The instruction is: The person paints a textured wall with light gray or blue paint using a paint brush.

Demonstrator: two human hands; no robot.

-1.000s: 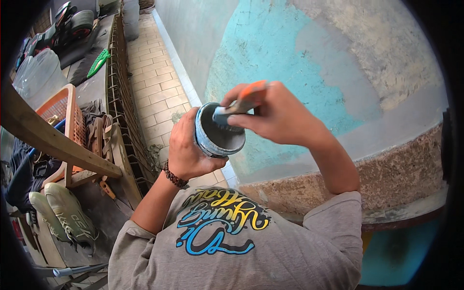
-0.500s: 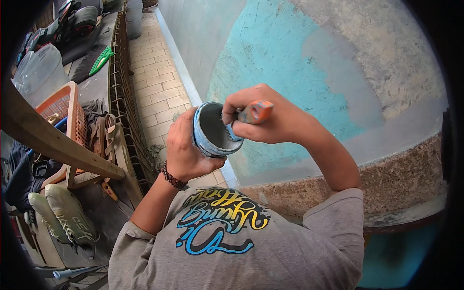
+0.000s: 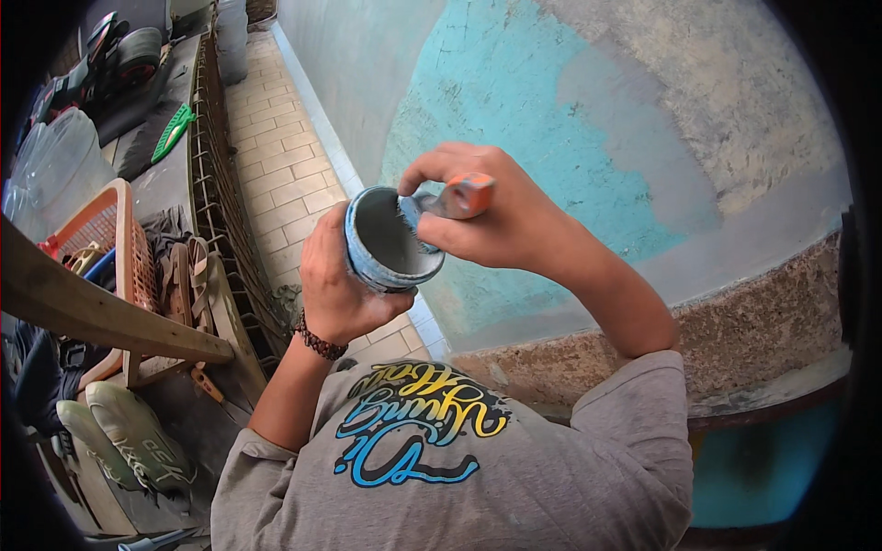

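My left hand (image 3: 335, 275) is wrapped round a small blue-stained paint can (image 3: 395, 271), its open mouth tilted toward me. Greyish paint coats the inside of the can. In my right hand (image 3: 501, 207) is a paintbrush (image 3: 467, 196) with a worn orange handle, gripped low near the bristles. The bristle end lies at the right rim of the can, partly covered by my fingers. Behind both hands stands a wall (image 3: 514, 110) with a turquoise patch and grey-coated areas round it.
A wooden bar (image 3: 119, 312) crosses the left side, over an orange plastic basket (image 3: 138, 239). Green-white shoes (image 3: 133, 436) lie below it. A tiled path (image 3: 285, 165) runs along the wall, beside a rusty metal grille (image 3: 216, 193). A rough ledge (image 3: 735, 331) juts out at the right.
The brush has lifted from inside the can to its rim, showing more of the ferrule. Both hands and the can sit slightly further left in view.
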